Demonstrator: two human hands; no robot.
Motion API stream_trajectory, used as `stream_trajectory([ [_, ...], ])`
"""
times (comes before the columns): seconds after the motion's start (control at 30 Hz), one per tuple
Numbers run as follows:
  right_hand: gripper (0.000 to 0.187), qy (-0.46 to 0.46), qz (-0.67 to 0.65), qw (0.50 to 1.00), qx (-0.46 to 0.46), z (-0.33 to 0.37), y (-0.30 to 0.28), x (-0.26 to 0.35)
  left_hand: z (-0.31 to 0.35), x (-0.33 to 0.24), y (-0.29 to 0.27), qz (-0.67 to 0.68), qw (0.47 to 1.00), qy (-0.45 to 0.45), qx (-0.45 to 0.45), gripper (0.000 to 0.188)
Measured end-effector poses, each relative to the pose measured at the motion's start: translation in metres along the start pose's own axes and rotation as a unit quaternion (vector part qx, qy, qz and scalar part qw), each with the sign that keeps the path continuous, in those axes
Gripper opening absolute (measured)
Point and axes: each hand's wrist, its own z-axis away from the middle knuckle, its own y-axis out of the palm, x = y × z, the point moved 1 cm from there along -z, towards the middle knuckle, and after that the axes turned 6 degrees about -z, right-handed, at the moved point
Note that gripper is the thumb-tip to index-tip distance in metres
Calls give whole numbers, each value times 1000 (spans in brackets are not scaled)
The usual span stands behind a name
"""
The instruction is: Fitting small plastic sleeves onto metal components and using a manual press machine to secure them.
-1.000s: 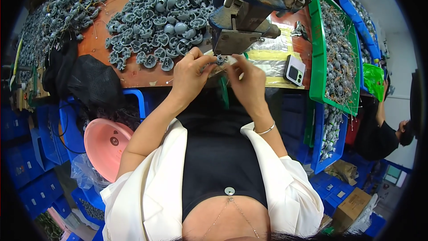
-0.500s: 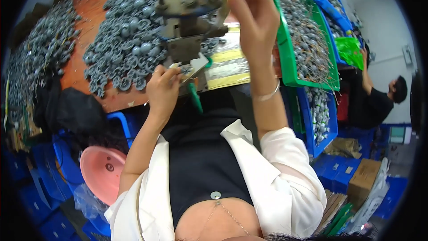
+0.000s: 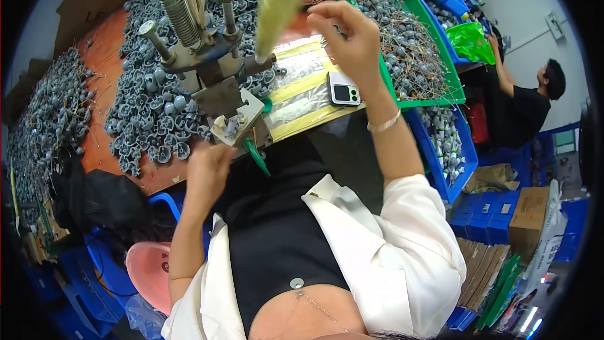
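A small hand press [image 3: 207,82] with a coil spring and two posts stands at the table's near edge. Its yellowish wrapped lever [image 3: 279,9], blurred, sticks up to the right. My right hand [image 3: 352,41] is beside the lever, apart from it, with thumb and fingers spread and curved and nothing seen in them. My left hand [image 3: 211,167] is just left of the press's pale metal jig [image 3: 242,119], fingers curled and smeared by motion; whether it holds a part is hidden. Small whitish pieces sit in the jig. A green loop [image 3: 256,157] hangs below it.
Grey round plastic parts [image 3: 157,104] are heaped left of the press. A phone [image 3: 343,89] lies on yellow-taped sheeting. A green crate [image 3: 456,99] of wired parts and blue bins stand right. A pink basin [image 3: 141,271] is lower left. Another person [image 3: 525,101] works far right.
My right hand has come off the lever. My left hand has drawn away from the jig toward me. The view has shifted, bringing the phone into sight.
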Motion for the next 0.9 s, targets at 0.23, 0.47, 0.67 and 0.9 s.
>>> stream_trajectory([
  [0.23, 23, 191, 565, 802, 31, -4, -140, -216, 37, -30, -18, 582, 775, -155, 193, 27],
  [0.47, 25, 234, 541, 808, 12, 15, -178, -235, -16, 125, -162, 549, 745, -75, -373, 27],
  [0.67, 18, 184, 94, 914, -348, -39, -247, -213, -67, 177, -197, 28, 858, -126, -497, 33],
  [0.9, 10, 17, -139, 905, -403, -115, -260, -85, -116, 99, -51, -289, 916, 89, -265, 24],
])
